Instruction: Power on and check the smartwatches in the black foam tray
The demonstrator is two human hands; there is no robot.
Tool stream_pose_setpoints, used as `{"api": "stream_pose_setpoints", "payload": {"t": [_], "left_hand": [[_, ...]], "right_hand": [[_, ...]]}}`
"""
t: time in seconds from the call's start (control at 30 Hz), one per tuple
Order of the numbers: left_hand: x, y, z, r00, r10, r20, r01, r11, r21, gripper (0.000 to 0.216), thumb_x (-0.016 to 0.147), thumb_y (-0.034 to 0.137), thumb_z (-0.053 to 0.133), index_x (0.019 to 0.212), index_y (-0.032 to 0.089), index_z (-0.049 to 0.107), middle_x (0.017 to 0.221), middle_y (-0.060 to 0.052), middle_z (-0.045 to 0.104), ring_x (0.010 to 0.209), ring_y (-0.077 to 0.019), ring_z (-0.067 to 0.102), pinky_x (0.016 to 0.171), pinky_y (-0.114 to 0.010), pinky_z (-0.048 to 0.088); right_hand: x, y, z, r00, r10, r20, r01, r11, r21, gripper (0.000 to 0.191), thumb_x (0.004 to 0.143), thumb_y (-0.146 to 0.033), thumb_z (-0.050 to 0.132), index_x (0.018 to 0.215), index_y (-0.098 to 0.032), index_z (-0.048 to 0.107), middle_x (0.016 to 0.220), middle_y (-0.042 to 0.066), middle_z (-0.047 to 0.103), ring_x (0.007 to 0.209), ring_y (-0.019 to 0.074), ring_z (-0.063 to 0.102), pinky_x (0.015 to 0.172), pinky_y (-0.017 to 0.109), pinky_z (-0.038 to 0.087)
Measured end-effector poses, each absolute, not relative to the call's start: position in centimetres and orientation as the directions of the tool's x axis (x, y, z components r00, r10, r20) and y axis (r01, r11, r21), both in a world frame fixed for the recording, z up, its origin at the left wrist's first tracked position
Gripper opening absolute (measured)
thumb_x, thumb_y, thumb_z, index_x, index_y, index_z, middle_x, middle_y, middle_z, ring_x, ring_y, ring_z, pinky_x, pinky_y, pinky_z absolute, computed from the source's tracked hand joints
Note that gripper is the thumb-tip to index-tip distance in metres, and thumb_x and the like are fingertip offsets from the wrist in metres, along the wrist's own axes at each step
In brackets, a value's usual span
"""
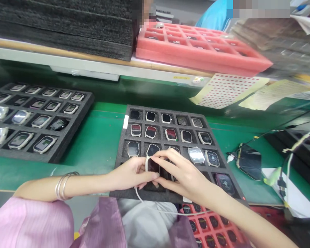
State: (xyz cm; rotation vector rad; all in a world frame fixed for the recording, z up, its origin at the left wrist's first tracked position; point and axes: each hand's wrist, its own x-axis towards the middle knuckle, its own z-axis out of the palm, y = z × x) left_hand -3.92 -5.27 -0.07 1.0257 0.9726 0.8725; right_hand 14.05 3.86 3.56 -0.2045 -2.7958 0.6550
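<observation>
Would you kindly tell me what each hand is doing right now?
Left hand: closed on the watch.
Right hand: gripping the same watch.

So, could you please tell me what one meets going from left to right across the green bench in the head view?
A black foam tray of smartwatches, left hand, the held smartwatch, right hand, dark phone, cables.
</observation>
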Motion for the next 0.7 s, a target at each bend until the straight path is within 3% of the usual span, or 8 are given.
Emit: {"api": "stream_pose_setpoints", "payload": {"t": [0.13, 0.23, 0.7], "left_hand": [[-3.7, -5.6, -0.5, 0.308, 0.923, -0.230, -0.153, 0.286, 0.946, 0.020, 0.081, 0.031, 0.068, 0.084, 0.014, 0.057, 0.058, 0.006, 0.054, 0.046, -0.0068, 0.045, 0.045, -0.019, 0.035], [-3.6, -5.9, -0.4, 0.303, 0.926, -0.225, -0.161, 0.282, 0.946, 0.022, 0.083, 0.034, 0.066, 0.085, 0.013, 0.057, 0.051, 0.007, 0.050, 0.043, -0.0069, 0.042, 0.043, -0.019, 0.033], [-3.3, -5.9, 0.5, 0.279, 0.922, -0.269, -0.209, 0.332, 0.920, 0.029, 0.083, 0.035, 0.066, 0.069, 0.015, 0.051, 0.044, 0.008, 0.042, 0.037, -0.0049, 0.034, 0.038, -0.018, 0.023]], "right_hand": [[14.7, 3.6, 2.7, -0.938, 0.229, 0.260, 0.075, 0.868, -0.492, 0.037, 0.092, -0.023, 0.058, 0.126, -0.014, 0.049, 0.111, 0.015, 0.054, 0.100, 0.0246, 0.055, 0.084, 0.039, 0.052], [14.8, 3.3, 2.2, -0.925, 0.237, 0.296, 0.060, 0.862, -0.503, 0.037, 0.091, -0.022, 0.059, 0.126, -0.011, 0.049, 0.114, 0.016, 0.052, 0.101, 0.0242, 0.055, 0.083, 0.038, 0.052], [14.8, 3.2, 2.3, -0.917, 0.265, 0.297, 0.024, 0.782, -0.623, 0.048, 0.089, -0.021, 0.063, 0.133, -0.014, 0.046, 0.115, 0.012, 0.053, 0.103, 0.0206, 0.057, 0.084, 0.031, 0.052]]}}
